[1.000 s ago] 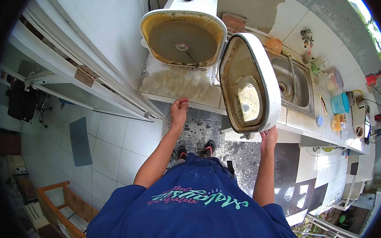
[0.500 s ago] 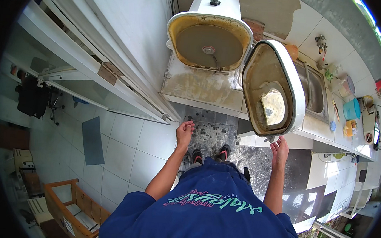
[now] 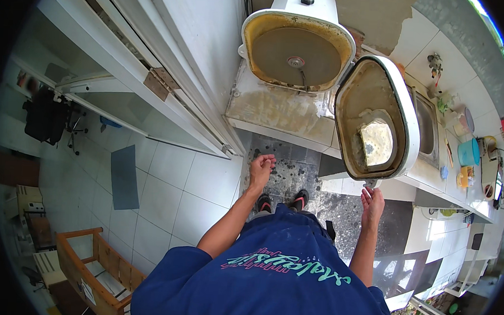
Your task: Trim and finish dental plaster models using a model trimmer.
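Note:
A white machine point(image 3: 308, 9) stands on the counter, its inside stained yellow-brown around a grey round disc point(image 3: 275, 54). Its hinged cover point(image 3: 411, 123) hangs open to the right, brown dirt coating the inside around a pale, shiny patch. Just below the cover's lower end, my right hand point(image 3: 373, 206) has its fingers stretched up beside a small metal latch point(image 3: 371, 184); whether they touch it I cannot tell. My left hand point(image 3: 260, 172) hangs in the air before the counter, fingers curled together, nothing visible in them.
Right of the cover are a steel sink point(image 3: 429, 132), a wall tap point(image 3: 435, 63) and a blue tub point(image 3: 469, 152) on the counter. A white door frame point(image 3: 181, 91) stands at left. A wooden frame point(image 3: 95, 269) stands lower left, near a grey mat point(image 3: 125, 176).
The view has shifted, so the machine and cover sit farther right in the picture. My left hand has moved slightly right; my right hand stays under the cover's lower end.

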Tool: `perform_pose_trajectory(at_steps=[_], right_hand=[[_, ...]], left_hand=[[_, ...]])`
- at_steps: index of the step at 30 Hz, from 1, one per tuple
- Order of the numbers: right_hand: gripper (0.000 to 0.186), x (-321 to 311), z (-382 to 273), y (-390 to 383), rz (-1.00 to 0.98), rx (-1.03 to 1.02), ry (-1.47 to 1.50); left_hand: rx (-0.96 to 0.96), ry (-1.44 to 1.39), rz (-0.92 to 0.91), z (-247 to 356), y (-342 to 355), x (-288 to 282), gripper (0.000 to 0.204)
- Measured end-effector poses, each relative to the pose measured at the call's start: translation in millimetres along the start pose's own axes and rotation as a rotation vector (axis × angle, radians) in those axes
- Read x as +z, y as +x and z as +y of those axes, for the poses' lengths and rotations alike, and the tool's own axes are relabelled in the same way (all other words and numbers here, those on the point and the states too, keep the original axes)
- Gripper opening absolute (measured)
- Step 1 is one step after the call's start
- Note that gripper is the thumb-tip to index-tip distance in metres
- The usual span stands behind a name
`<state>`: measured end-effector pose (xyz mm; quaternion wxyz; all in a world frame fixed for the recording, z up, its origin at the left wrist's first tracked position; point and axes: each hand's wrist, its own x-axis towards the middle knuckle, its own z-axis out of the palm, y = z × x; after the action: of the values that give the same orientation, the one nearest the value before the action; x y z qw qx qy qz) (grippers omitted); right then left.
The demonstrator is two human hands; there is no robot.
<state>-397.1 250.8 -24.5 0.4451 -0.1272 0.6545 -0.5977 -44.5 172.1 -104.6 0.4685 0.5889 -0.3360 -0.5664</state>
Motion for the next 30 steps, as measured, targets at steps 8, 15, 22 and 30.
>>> perform_pose_trajectory(at_steps=[8, 15, 22, 30], right_hand=[[0.020, 3.8, -1.3, -7.8, -0.010, 0.000, -0.006], [0.025, 5.0, 2.6, -8.3, -0.018, -0.011, -0.007], [0.027, 10.3, 1.6, -16.1, -0.049, -0.009, 0.010], [0.035, -9.9, 3.1, -22.0, 0.023, -0.011, 0.039]], left_hand=[[-0.050, -0.016, -0.008, 3.0, -5.4, -12.5, 0.023], [-0.008, -0.013, -0.001, 21.7, 12.3, 3.6, 0.022], [0.431, 0.030, 0.002, 110.5, 79.4, 72.4, 0.028], [0.666, 0.153, 0.168, 164.7, 114.8, 100.6, 0.034]])
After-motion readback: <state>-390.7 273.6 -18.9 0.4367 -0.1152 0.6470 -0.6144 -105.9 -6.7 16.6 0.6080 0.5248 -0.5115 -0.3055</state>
